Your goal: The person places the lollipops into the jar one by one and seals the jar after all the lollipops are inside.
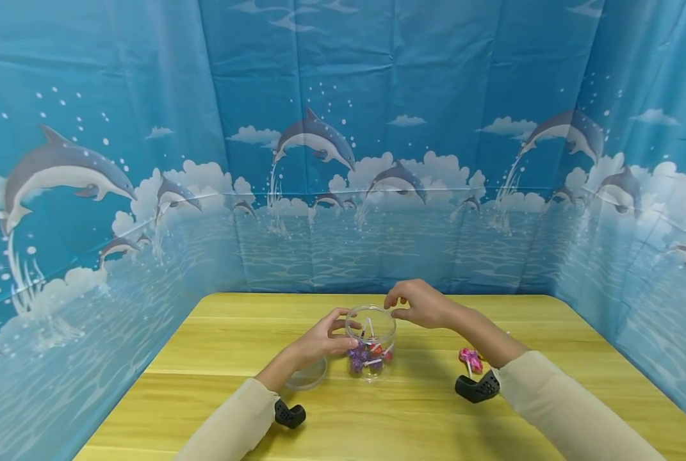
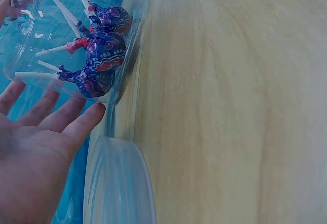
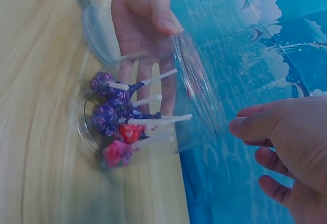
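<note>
1. Lollipops (image 3: 104,119) sat inside the clear jar (image 1: 384,335), upright on the desk (image 1: 423,410)!
2. Left hand (image 1: 319,337) spread wide along its wall; right hand (image 1: 423,303) hovered by the rim, fingers loosely bent, holding nothing.
3. Likeliest danger: a bump against that rim could have toppled the jar, spilling lollipops towards the round lid (image 1: 307,378).
4. Pink lollipop (image 1: 471,360), outside, risked a nudge from the black wrist mount (image 1: 478,388).

A creased blue curtain (image 1: 348,246) printed with grey dolphins (image 1: 319,137) and white clouds (image 1: 204,176) is hanging along the far, left and right sides and is surrounding a yellow wood-grain tabletop (image 1: 233,346) with rounded far corners.
</note>
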Demonstrator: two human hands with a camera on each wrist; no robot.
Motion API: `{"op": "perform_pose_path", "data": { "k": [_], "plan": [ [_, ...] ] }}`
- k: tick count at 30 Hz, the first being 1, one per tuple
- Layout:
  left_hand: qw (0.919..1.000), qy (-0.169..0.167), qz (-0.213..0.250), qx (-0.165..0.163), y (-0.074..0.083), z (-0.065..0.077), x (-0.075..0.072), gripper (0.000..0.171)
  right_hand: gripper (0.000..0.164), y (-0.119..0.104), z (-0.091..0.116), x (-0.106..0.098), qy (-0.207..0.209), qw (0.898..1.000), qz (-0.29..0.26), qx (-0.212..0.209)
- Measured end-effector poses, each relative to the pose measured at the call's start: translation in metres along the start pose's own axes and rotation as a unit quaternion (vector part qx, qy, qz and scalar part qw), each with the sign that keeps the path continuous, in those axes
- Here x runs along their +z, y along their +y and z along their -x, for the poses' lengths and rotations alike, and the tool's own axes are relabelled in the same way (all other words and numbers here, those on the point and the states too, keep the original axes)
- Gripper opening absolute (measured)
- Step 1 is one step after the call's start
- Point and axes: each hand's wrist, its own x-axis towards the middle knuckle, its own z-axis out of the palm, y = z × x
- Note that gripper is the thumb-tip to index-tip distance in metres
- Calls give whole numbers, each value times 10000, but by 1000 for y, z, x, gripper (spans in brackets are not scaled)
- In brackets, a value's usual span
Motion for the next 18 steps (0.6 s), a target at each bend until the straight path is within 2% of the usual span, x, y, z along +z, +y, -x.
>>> {"op": "perform_pose_path", "data": {
  "k": [18],
  "plan": [
    [9999, -56, -124, 97, 2, 1, 0, 60, 14, 16, 33, -19, 52, 9993, 56, 355]
  ]
}}
